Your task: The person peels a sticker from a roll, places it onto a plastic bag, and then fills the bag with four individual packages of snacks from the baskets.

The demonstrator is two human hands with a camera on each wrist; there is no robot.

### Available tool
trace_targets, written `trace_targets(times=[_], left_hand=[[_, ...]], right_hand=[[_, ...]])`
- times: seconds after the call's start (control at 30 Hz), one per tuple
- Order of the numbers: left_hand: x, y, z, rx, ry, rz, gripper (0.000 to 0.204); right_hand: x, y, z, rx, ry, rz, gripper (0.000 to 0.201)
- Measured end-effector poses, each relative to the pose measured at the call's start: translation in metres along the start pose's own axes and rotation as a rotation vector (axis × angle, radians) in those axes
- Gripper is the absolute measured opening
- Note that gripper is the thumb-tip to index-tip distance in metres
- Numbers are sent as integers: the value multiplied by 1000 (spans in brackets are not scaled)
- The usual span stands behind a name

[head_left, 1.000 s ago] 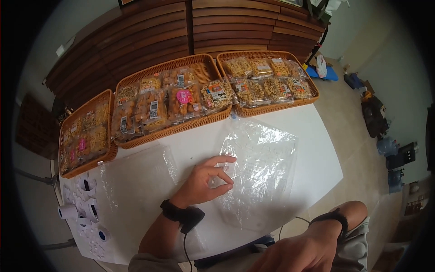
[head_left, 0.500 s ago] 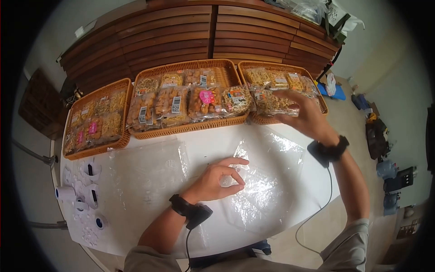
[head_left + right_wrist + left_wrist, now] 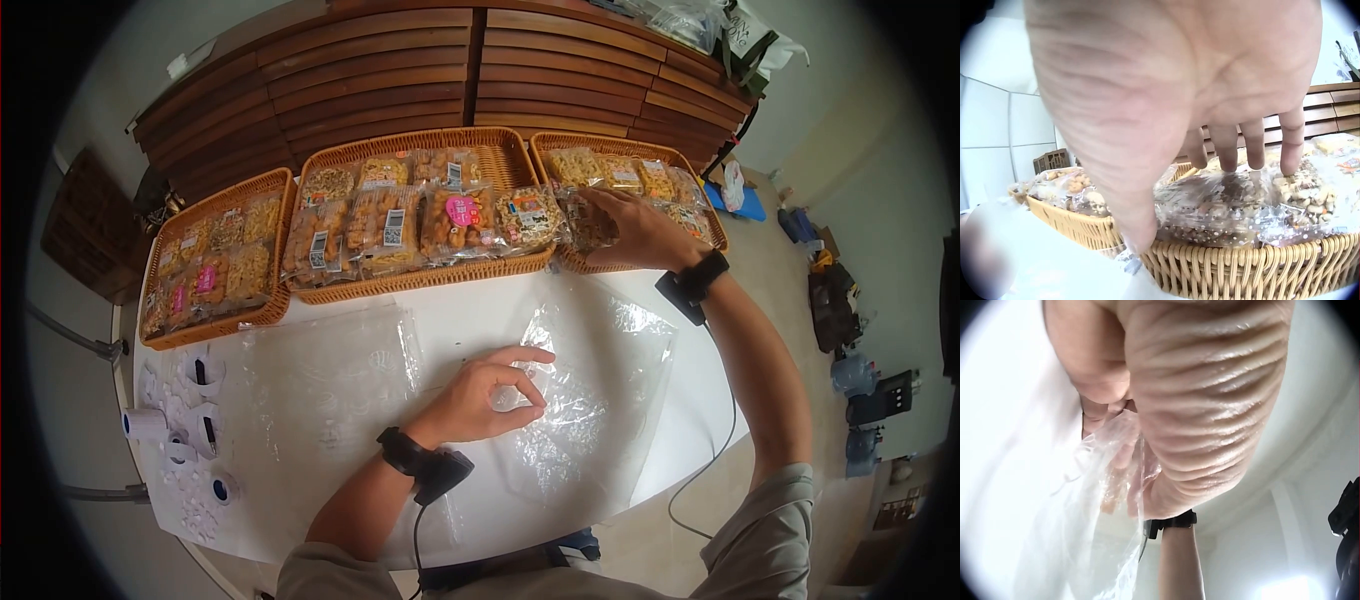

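My left hand [image 3: 468, 404] pinches a clear plastic bag [image 3: 605, 370] between thumb and fingers, low over the white table. In the left wrist view the bag's film [image 3: 1100, 481] hangs from the fingers. My right hand [image 3: 648, 238] reaches over the front left of the right wicker basket [image 3: 1235, 269]. Its fingers are spread and point down above a clear-wrapped snack pack [image 3: 1213, 203] with dark and pale pieces. The thumb lies on the near side at the basket's rim, the other fingers on the far side.
A middle basket [image 3: 425, 281] and a left basket [image 3: 218, 327] hold more wrapped snack packs. Another clear plastic sheet or bag [image 3: 320, 385] lies flat on the table [image 3: 470, 308]. White rolls [image 3: 222, 488] and paper scraps are at the left edge. A wooden slatted cabinet [image 3: 370, 70] stands behind.
My right hand has risen from the lower right to the right basket and come down over a pack there. The head view has shifted. My left hand keeps its pinch on the bag.
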State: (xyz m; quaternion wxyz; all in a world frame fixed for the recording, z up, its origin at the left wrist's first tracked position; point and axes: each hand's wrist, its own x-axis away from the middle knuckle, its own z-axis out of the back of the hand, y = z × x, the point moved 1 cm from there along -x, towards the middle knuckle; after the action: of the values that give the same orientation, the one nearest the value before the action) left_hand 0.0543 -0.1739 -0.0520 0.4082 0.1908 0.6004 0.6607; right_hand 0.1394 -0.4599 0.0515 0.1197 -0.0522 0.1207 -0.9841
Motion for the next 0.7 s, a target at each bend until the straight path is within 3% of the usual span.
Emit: trace_targets(times=[0.13,0.33,0.7], left_hand=[[0,0,-1,11,0,-5,7],[0,-1,-1,10,5,-1,6],[0,1,0,65,-32,59,5]], right_hand=[[3,-4,3,-38,-17,-88,92],[-8,14,-5,155,60,0,97],[-3,20,-5,36,139,47,89]])
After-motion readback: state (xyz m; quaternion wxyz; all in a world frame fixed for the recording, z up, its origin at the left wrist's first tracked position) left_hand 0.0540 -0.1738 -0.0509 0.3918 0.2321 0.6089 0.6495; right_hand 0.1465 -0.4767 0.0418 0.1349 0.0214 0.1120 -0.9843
